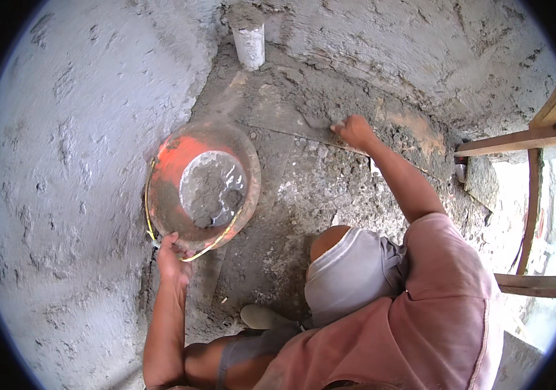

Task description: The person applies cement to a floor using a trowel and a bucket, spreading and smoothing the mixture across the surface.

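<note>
Plastered wall (63, 162) met rough floor (304, 188) at the corner, where the orange mortar pan (203, 185) sat. Left hand (172, 260) gripped its near rim; right hand (354, 130), fingers closed on a trowel (317, 121), seemed mid-scrape. Loading mortar probably called for tilting the pan.

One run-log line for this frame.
left hand: grips orange pan rim | right hand: trowel on mortar | pipe stub behind
</note>
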A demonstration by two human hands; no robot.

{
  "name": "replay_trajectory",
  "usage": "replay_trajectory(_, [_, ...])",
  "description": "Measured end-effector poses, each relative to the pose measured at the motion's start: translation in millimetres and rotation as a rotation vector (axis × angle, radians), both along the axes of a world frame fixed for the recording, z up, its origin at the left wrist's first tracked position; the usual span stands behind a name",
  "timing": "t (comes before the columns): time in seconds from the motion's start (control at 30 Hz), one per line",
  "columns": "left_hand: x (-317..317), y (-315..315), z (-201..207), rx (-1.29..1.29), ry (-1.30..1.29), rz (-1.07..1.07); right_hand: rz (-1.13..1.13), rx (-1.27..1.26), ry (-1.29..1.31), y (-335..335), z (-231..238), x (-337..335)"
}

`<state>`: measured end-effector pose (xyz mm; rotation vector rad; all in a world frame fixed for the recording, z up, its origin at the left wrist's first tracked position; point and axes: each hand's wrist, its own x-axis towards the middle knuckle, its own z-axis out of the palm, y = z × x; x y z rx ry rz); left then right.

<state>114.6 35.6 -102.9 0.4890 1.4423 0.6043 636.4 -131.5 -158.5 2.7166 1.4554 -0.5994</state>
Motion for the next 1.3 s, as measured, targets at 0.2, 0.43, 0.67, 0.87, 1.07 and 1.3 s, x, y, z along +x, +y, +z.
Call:
replay_trajectory(0.2, [-10.0, -0.1, -2.9, 0.024, -0.012, -0.008, -0.072, -0.024, -0.004, 60.7, -2.8, 19.8])
replay_trajectory(0.43, [2.9, -0.1, 2.1, 0.026, 0.004, 0.001, -0.487, 0.236, 0.055, 54.6, -40.2, 27.8])
replay_trajectory(0.67, [-1.5, -2.4, 2.4, 0.063, -0.037, -0.003, -0.268, 0.357, -0.075, 42.4, 38.7, -31.9])
replay_trajectory(0.87, [2.2, -7.0, 4.3, 0.065, -0.101, -0.001, 0.043, 0.428, 0.005, 42.4, 118.5, -102.5])
replay_trajectory(1.07, [-2.5, -6.7, 5.1, 0.029, -0.057, 0.002, 0.07, 0.067, 0.202, -12.2, 36.5, -51.4])
replay_trajectory(1.3, [2.9, -8.1, 5.1, 0.04, -0.002, 0.05, -0.094, 0.051, 0.148, -10.2, -7.8, 9.6])
